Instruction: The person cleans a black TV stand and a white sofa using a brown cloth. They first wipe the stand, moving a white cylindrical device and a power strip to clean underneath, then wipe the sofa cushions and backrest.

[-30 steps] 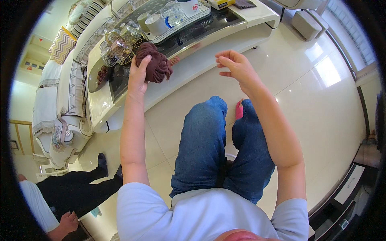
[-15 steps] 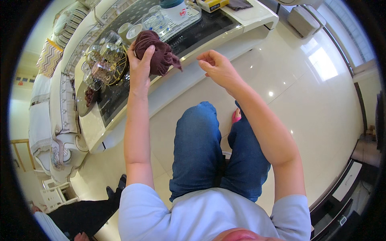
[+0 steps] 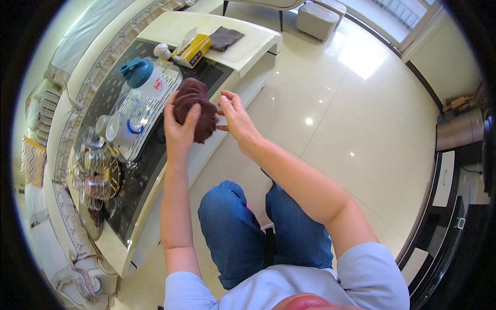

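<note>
A bunched dark maroon cloth [image 3: 194, 107] is in my left hand [image 3: 180, 124], its thumb pressed across the front and the fingers behind. Whether the cloth wraps something is hidden. Close by on the right, my right hand [image 3: 236, 120] has its fingers stretched out and apart, the tips beside the cloth's edge; I cannot tell if they touch it. Behind the cloth on the low table [image 3: 170, 26] lies a white slotted tray [image 3: 150, 139]. It carries a white jug with a teal lid [image 3: 136, 72], clear glasses [image 3: 133, 108] and a white mug [image 3: 122, 132].
A round gold rack with several glasses [image 3: 98, 178] stands at the table's left end. Farther back are a yellow tissue box [image 3: 193, 50] and a folded grey cloth [image 3: 226, 39]. A sofa [image 3: 62, 206] runs along the left; a grey stool [image 3: 316, 21] stands at the far side.
The view has swung to the right, showing more of the table's far end. My right hand has come in closer to the cloth, and its curled fingers have straightened.
</note>
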The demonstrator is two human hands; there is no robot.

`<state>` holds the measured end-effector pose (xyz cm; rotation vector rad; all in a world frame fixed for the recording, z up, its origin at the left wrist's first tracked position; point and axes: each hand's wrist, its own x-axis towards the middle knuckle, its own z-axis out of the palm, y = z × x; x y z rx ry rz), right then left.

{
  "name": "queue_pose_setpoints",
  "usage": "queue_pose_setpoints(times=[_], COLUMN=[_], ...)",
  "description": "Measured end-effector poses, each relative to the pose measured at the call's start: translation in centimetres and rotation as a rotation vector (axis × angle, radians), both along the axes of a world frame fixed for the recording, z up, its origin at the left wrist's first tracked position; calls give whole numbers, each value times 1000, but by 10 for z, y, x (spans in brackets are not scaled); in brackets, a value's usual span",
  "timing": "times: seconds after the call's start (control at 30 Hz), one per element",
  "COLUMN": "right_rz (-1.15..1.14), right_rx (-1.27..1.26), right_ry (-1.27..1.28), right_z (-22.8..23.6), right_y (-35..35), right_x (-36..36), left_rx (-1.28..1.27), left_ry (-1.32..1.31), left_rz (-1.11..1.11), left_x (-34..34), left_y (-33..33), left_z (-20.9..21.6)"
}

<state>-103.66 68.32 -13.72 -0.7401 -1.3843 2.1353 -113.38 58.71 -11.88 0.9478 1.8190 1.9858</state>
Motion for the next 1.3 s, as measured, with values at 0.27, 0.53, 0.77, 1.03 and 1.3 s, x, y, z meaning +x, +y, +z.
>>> queue_pose_setpoints(times=[0.27, 0.53, 0.77, 1.03, 1.3], right_rz=[-126, -128, -293, -414, -585], right_rx=[-75, 84, 22, -75, -300], right_ry=[120, 64, -65, -191, -395], right_z=[-3, -30, -67, -49, 124], right_y=[54, 78, 112, 137, 189], right_x=[-5, -23, -39, 33, 150], left_rx=[41, 71, 67, -494, -582], left_ry=[164, 81, -411, -697, -817], left_rz=[-213, 81, -9, -283, -405], left_x=[19, 12, 3, 35, 101], left_y=[80, 120, 150, 161, 237], left_z=[-35, -74, -77, -20, 158])
